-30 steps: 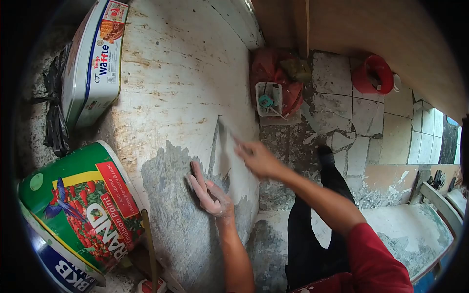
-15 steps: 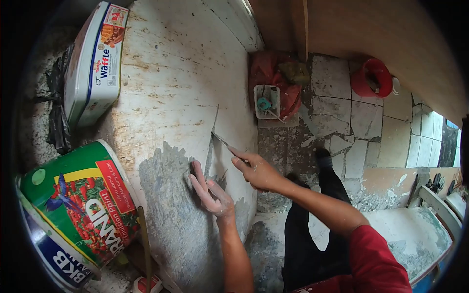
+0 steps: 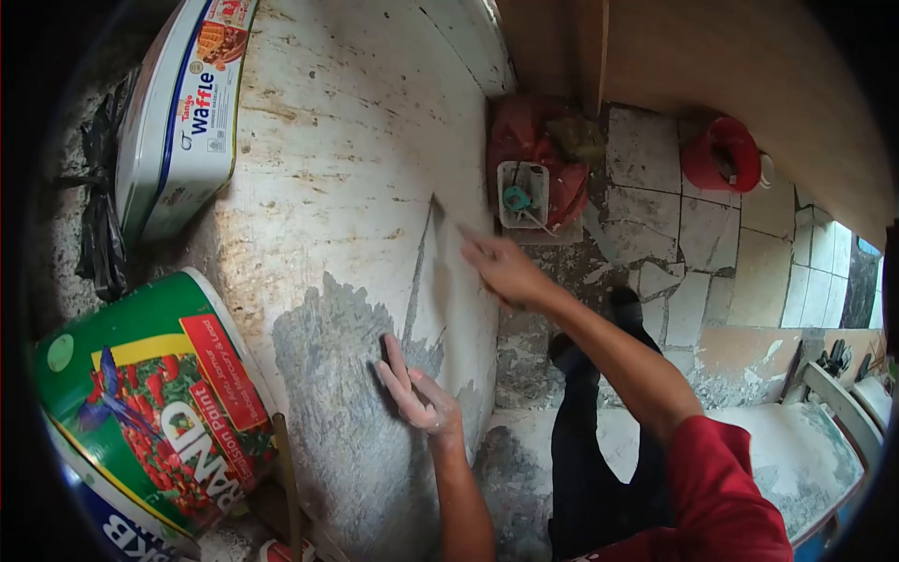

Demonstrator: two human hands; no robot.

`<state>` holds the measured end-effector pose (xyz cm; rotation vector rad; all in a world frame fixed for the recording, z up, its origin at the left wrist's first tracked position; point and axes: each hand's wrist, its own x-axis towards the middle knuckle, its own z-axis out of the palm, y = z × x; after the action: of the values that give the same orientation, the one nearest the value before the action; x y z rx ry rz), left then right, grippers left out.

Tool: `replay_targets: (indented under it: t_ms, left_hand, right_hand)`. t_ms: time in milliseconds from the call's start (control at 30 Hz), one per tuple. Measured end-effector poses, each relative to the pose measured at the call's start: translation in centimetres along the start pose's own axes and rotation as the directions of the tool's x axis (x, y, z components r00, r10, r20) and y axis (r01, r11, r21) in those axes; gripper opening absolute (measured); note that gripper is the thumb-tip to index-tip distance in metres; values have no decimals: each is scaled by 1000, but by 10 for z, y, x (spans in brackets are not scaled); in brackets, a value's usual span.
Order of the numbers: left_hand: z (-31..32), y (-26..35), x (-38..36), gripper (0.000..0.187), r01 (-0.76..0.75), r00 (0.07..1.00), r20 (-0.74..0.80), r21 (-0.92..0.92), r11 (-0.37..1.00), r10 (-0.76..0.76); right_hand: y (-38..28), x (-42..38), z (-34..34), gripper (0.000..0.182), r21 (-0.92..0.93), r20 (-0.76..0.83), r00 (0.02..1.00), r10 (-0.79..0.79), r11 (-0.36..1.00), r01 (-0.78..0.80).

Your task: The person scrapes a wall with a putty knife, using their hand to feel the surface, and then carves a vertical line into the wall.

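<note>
My right hand (image 3: 510,272), slightly blurred, is closed around a scraper (image 3: 442,210) whose thin dark blade reaches the white-painted surface (image 3: 328,169). The blade tip lies at the upper end of a narrow grey scraped streak (image 3: 417,276). Lower down, my left hand (image 3: 421,401) has its fingers stretched apart, dusted white, over the edge of a rough grey bare patch (image 3: 342,403). Nothing shows in that hand. Brown stains and small pits mark the paint above the patch.
At left stand a waffle tin (image 3: 192,122), a black plastic bag (image 3: 101,197) and a green paint bucket (image 3: 154,384) beside a stick (image 3: 286,478). A small white tub (image 3: 523,192) rests by red plastic (image 3: 562,187). Farther right are a red bucket (image 3: 719,155) and broken floor tiles (image 3: 707,234).
My right hand and the scraper have moved up along the surface, and the grey streak shows longer. My left hand stays spread over the patch. The view has shifted slightly.
</note>
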<state>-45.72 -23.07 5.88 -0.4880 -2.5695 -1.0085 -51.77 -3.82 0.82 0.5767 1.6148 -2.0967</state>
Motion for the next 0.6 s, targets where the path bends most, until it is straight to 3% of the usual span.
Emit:
replay_targets:
  t_ms: [100, 200, 300, 400, 500, 600]
  left_hand:
    - [6, -7, 0, 47, -17, 1000, 4, 9, 1000, 17]
    - [11, -6, 3, 47, -27, 1000, 15, -16, 1000, 27]
    - [15, -6, 6, 47, -15, 1000, 3, -29, 999, 15]
    - [18, -6, 3, 48, -30, 999, 26, 6, 1000, 30]
    - [22, -2, 0, 49, -30, 999, 22, 5, 1000, 30]
    - [20, 5, 3, 50, -19, 1000, 21, -5, 1000, 19]
  right_hand:
    - [10, -3, 1, 50, -43, 30, 998, -53, 998, 54]
    - [0, 26, -13, 49, 0, -37, 999, 1, 1000, -1]
    - [3, -10, -9, 48, -90, 53, 996, -75, 993, 79]
    - [-3, -11, -16, 47, -55, 132, 990, -55, 997, 63]
    - [-6, 12, -24, 46, -9, 6, 1000, -8, 1000, 9]
    - [-1, -3, -4, 47, 39, 12, 1000, -9, 999, 9]
